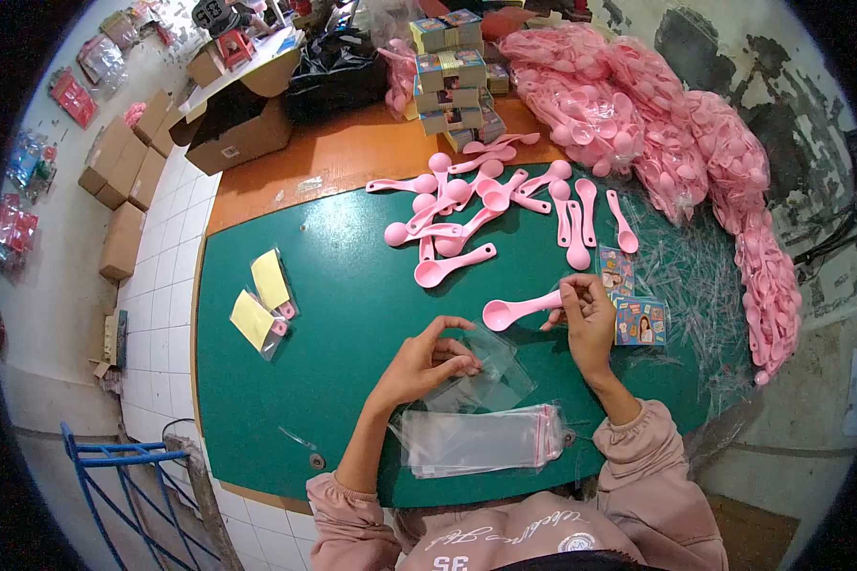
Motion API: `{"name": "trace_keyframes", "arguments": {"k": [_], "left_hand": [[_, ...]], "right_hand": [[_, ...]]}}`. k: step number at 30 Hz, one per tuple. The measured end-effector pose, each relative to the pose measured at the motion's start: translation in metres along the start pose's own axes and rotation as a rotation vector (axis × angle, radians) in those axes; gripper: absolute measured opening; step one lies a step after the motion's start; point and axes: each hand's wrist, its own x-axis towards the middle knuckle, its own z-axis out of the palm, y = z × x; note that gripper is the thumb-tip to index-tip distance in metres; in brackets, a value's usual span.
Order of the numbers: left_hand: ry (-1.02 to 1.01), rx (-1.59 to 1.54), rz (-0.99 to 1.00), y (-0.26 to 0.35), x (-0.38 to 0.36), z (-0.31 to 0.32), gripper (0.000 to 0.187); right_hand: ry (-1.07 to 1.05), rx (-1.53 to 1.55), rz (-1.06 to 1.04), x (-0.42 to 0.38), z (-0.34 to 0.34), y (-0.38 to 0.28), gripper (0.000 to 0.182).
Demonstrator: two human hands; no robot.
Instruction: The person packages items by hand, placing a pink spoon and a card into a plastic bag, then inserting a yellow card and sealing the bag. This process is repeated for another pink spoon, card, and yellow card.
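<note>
Between the fingers of my right hand (590, 319) is the handle of a pink measuring spoon (512, 312), its bowl pointing left. My left hand (428, 362) pinches a clear plastic bag (500, 366), just below and left of the spoon's bowl. Under that bag lies a stack of clear bags (481, 440) with a red-striped edge. Beside my right hand are printed cards (640, 322) in blue. A loose pile of pink spoons (457, 205) spreads over the green table top (343, 381) beyond my hands.
Two packed bags with yellow cards (255, 319) lie at the left. Stacks of cards (448, 76) stand at the back. Large bags of pink spoons (628, 114) line the right rear. Clear plastic strips (695, 305) litter the right side. A cardboard box (233, 128) sits back left.
</note>
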Motion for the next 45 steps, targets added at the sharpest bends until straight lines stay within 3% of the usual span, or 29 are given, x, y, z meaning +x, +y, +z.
{"name": "trace_keyframes", "arguments": {"k": [18, 26, 29, 30, 32, 34, 35, 37, 39, 40, 43, 45], "left_hand": [[0.067, 0.048, -0.049, 0.001, 0.002, -0.001, 0.05], [0.011, -0.049, -0.007, -0.003, 0.005, 0.0, 0.049], [-0.054, -0.02, 0.027, -0.001, 0.003, 0.008, 0.048], [-0.055, -0.019, 0.03, -0.003, 0.001, 0.01, 0.048], [0.044, 0.032, 0.104, -0.006, 0.0, 0.012, 0.034], [-0.015, 0.156, 0.053, -0.01, 0.001, 0.001, 0.028], [-0.07, 0.279, -0.003, -0.011, 0.001, -0.002, 0.029], [-0.021, 0.215, 0.077, 0.007, -0.004, 0.01, 0.036], [0.016, 0.355, -0.118, 0.017, -0.005, 0.011, 0.035], [0.017, 0.355, -0.116, 0.018, -0.006, 0.013, 0.035], [0.138, 0.126, -0.018, 0.018, -0.008, 0.019, 0.034], [0.091, -0.261, 0.065, 0.015, -0.008, 0.016, 0.034]], "right_hand": [[-0.166, 0.0, -0.138, -0.016, 0.007, -0.008, 0.011], [-0.284, -0.199, -0.056, -0.017, 0.009, -0.012, 0.01], [-0.405, -0.107, 0.039, -0.023, 0.017, -0.019, 0.011], [-0.355, -0.052, 0.073, -0.025, 0.021, -0.022, 0.01], [-0.307, 0.014, 0.037, -0.021, 0.017, -0.012, 0.01], [-0.255, 0.079, 0.001, -0.02, 0.016, -0.005, 0.011], [-0.267, 0.076, -0.004, -0.021, 0.017, -0.004, 0.014], [-0.279, 0.073, -0.009, -0.024, 0.018, -0.006, 0.02], [-0.491, -0.021, -0.14, -0.027, 0.02, -0.014, 0.037], [-0.533, -0.077, -0.246, -0.028, 0.021, -0.016, 0.048], [-0.617, -0.243, -0.418, -0.026, 0.021, -0.039, 0.042], [-0.563, -0.352, -0.332, -0.018, 0.001, -0.067, 0.042]]}}
